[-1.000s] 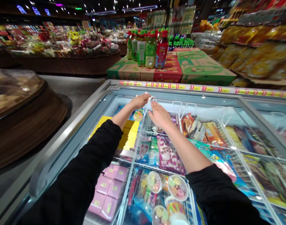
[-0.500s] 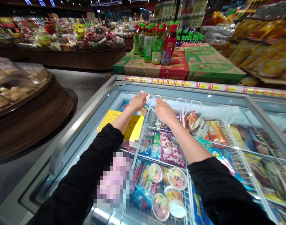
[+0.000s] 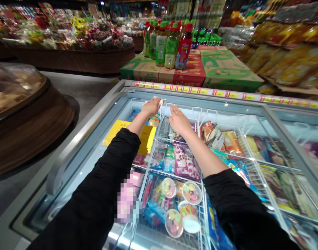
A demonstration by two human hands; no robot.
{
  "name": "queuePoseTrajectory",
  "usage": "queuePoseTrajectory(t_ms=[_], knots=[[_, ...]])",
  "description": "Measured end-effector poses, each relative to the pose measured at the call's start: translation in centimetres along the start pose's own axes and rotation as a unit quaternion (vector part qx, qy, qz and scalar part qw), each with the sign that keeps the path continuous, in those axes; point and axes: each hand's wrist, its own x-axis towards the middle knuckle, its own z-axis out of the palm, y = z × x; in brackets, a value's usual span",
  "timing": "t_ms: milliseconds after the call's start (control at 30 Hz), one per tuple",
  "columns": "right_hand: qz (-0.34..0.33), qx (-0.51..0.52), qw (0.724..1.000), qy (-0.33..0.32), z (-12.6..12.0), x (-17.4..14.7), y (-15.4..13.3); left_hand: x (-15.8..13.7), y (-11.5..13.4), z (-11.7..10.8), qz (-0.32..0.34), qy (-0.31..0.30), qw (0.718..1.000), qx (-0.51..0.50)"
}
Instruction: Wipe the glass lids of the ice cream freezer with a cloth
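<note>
1. Your left hand [image 3: 151,107] curls over a white wipe [image 3: 161,102]; most of it is hidden under your fingers, so you see only its edge at the fingertips.
2. Your right hand [image 3: 179,119] is free of any object, palm down, fingers stretched out; whether it touches the glass top [image 3: 213,113] or hovers just above is hard to tell.
3. Your 2 black sleeves [image 3: 96,194] run off the bottom edge and block parts of the freezer [image 3: 80,137].
4. Under your left arm, a yellow sheet [image 3: 114,133] is partly covered, its writing too small to read.
5. Below it, pink boxes [image 3: 124,201] are blurred by pixel blocks, so you cannot count them.
6. Right of these, a white wire basket [image 3: 147,172] holds 3 round clear tubs [image 3: 192,193] of coloured pieces and 1 printed cup [image 3: 189,217] tipped over, among packets.
7. Just beyond the tubs lies 1 purple-and-white bag [image 3: 183,161].
8. Past the price strip [image 3: 190,89], at least 5 bottles [image 3: 171,47] stand on cardboard boxes [image 3: 228,66]; those behind overlap.
9. At your far left, a wooden stand [image 3: 36,114] of bagged goods is cut off.
</note>
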Motion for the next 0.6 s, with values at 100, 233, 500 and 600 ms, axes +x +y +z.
queuePoseTrajectory(t_ms=[100, 233, 500, 600], knots=[[0.000, 0.002, 1.000, -0.001, -0.2, -0.1, -0.2, -3.7, -0.7, -0.1, -0.018, 0.004, 1.000, 0.014], [0.000, 0.002, 1.000, 0.015, -0.5, -0.5, -0.8, -9.4, 0.9, 1.3, 0.017, 0.006, 1.000, 0.019], [0.093, -0.023, 0.995, 0.019, -0.9, -5.5, -3.8, -9.1, 3.8, 1.2, 0.037, -0.023, 0.999, -0.015], [0.097, -0.028, 0.995, 0.010, -0.8, -10.0, -5.5, -7.7, 3.2, 0.1, 0.015, -0.021, 0.999, -0.019]])
